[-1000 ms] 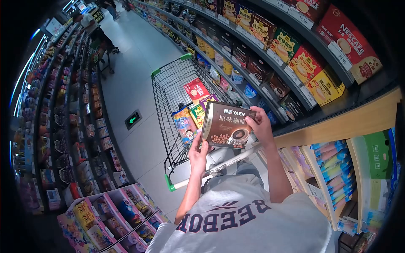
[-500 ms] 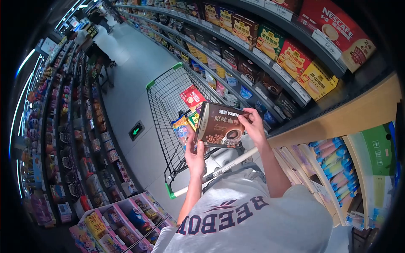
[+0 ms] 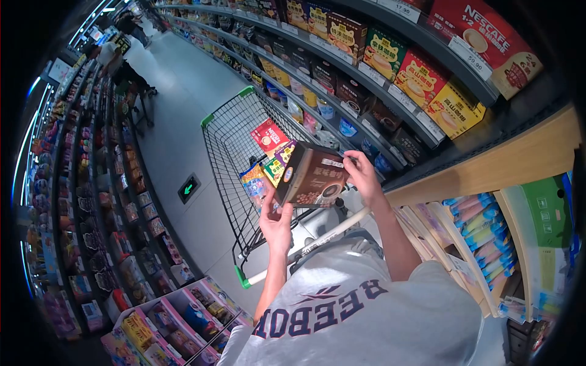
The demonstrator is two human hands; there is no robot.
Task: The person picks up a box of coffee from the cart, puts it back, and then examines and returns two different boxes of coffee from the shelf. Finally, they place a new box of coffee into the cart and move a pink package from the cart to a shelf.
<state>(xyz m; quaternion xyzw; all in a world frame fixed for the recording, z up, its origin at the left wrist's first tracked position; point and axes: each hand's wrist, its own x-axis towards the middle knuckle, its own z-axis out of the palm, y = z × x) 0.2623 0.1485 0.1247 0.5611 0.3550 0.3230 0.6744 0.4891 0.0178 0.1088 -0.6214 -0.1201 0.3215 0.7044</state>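
A brown coffee box (image 3: 314, 181) is held over the near end of the shopping cart (image 3: 227, 143), tilted so that its dark side panel shows. My left hand (image 3: 276, 221) grips the lower left corner, thumb and fingers on either side. The upper right corner is pinched by my right hand (image 3: 362, 175). Inside the cart, beyond the box, lie a red Nescafe box (image 3: 268, 136), a green box (image 3: 272, 170), a purple box partly covered, and a blue and yellow bag (image 3: 253, 181). The cart's pale handle (image 3: 332, 233) runs below my hands.
Shelves with coffee boxes (image 3: 418, 78) line the right side, above a wooden end panel (image 3: 488, 160). Snack shelves (image 3: 101, 226) stand on the left. A pink display (image 3: 174, 326) is close at lower left. Far up the aisle are a person (image 3: 122, 68) with a cart and another person.
The coffee box has turned in my hands, its front angled away and its side panel now showing more. The view has shifted slightly, and the cart sits a little further left.
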